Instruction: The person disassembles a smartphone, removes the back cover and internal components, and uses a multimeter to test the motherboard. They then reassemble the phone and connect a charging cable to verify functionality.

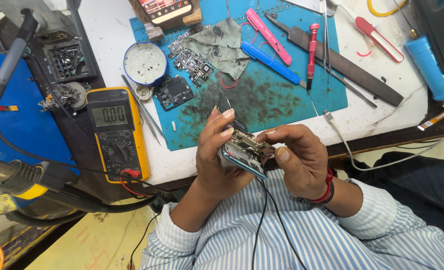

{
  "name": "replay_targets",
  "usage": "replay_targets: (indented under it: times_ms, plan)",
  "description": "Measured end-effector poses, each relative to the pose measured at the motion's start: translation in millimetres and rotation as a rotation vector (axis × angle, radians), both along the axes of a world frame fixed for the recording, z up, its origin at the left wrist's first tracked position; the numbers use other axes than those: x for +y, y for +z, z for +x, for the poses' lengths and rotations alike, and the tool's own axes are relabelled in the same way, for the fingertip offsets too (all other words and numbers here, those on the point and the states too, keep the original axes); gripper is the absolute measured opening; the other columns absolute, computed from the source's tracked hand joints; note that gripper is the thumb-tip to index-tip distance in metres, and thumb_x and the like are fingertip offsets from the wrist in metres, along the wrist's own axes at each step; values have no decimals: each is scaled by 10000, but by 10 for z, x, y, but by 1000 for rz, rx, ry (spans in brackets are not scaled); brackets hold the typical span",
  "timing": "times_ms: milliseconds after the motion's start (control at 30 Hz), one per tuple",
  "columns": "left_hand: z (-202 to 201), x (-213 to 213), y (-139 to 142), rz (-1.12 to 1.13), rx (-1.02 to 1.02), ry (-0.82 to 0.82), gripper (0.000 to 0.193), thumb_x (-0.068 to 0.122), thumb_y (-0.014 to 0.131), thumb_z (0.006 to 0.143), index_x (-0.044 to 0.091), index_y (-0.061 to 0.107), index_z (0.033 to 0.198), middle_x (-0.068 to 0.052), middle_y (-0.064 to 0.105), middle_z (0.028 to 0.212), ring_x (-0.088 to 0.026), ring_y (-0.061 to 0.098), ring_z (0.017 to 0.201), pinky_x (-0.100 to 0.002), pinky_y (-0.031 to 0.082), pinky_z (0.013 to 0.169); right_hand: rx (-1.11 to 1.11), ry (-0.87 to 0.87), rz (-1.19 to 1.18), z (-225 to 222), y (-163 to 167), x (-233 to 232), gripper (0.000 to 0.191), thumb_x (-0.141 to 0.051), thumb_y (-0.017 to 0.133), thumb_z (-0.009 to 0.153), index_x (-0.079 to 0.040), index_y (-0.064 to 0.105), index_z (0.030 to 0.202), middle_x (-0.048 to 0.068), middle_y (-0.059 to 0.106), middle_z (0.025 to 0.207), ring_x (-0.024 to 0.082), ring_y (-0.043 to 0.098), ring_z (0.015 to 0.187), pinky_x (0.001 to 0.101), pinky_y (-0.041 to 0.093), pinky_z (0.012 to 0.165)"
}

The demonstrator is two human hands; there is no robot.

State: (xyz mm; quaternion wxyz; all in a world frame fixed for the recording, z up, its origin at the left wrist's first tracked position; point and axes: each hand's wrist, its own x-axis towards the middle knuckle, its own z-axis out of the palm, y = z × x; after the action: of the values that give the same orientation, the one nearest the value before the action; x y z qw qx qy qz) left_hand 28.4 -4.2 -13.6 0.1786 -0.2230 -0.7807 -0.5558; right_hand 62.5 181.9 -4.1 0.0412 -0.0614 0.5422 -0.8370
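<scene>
An opened smartphone (244, 150) with its circuit boards exposed and a blue frame is held over the near edge of the workbench. My left hand (214, 155) cups it from the left, fingers stretched up along its side. My right hand (297, 160) grips it from the right, thumb pressing on the exposed internals. A red and black band sits on my right wrist. Two thin black wires hang down from under the phone across my striped shirt.
A stained blue work mat (282, 95) carries loose circuit boards (192, 62), a grey rag (219, 42), blue and pink pry tools, a red screwdriver (312, 47) and a flat file (347, 67). A yellow multimeter (116, 132) lies left. Tweezers, a round tin (144, 62) and a hot-air handle (17, 175) are nearby.
</scene>
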Motion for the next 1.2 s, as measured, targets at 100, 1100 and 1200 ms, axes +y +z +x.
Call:
replay_targets:
  times_ms: [100,1100,1200]
  plan:
    - [-1,-8,-8,-4,1,-6,904,132,968,767,104,348,1425,-176,504,1455,-313,532,1415,-544,384,1245,-13,-1,-12,10,-1,3,258,-126,530,1128,21,525,1340,181,675,1290,183,714,1138,332,625,956]
    - [-37,-324,180,1351,-707,-423,876,321,835,928,102,324,1605,-135,397,1637,-342,313,1586,-667,224,1336,242,-295,1761,-15,172,690,149,-222,738,1130,-95,719,1055,68,697,999,270,665,934,380,514,845]
    - [-7,-297,216,1377,-731,-449,856,336,815,945,103,324,1606,-133,387,1640,-341,286,1587,-655,213,1323,251,-294,1757,14,220,621,205,-264,771,1033,-69,715,1067,96,684,997,292,658,921,394,519,823]
